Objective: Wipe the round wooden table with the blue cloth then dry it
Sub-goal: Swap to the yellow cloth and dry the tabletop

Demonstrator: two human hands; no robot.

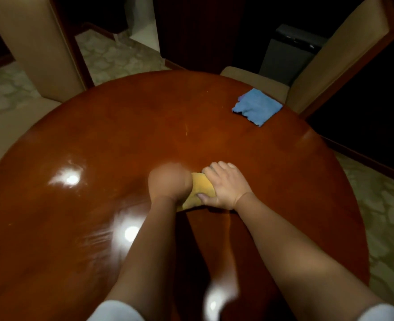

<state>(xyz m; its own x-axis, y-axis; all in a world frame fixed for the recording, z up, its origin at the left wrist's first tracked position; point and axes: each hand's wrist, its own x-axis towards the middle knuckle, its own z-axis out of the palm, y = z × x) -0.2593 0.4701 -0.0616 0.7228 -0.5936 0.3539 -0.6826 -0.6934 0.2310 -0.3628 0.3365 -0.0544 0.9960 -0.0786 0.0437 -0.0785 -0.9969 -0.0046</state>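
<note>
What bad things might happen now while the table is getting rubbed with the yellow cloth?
1. The blue cloth lies right at the far edge of the table, beside a chair. A bump might knock it off.
2. Both the left hand and right hand hold the small yellow cloth bunched up, so it may miss spots.
3. The shiny top looks streaky near the light glare, so smears may stay.

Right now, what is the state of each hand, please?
Left hand: blurred, on the yellow cloth; grip cannot be told.
Right hand: holds the yellow cloth, thumb curled round it.
</note>
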